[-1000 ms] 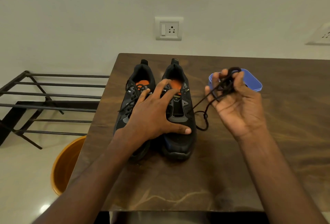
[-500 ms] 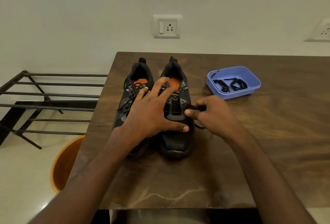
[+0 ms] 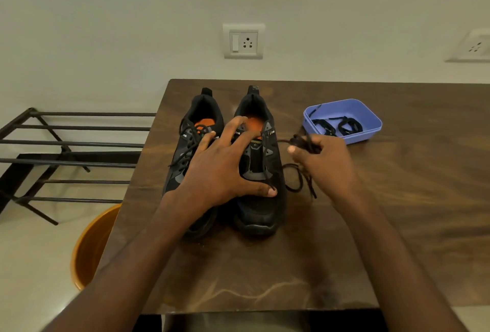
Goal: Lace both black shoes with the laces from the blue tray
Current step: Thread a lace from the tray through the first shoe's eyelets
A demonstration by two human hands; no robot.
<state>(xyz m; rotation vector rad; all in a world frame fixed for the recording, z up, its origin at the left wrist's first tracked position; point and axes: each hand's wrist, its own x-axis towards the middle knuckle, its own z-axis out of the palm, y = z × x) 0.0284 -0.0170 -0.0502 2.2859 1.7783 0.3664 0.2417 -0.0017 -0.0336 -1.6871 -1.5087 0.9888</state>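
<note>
Right hand [image 3: 324, 164] gripping lace [image 3: 302, 143], left hand [image 3: 222, 170] on shoe [image 3: 261, 172]

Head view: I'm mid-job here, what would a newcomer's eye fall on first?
Two black shoes side by side at the table's middle, the left hand spread over them. Just right of them, the right hand grips a bunched black lace. Behind it a blue tray holds more laces.

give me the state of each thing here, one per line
left shoe: laced
right shoe: lace started, mostly unlaced
lace: bunched in right hand, rest trails on table
left hand: fingers spread, resting on shoes
blue tray: upright, laces inside
</note>
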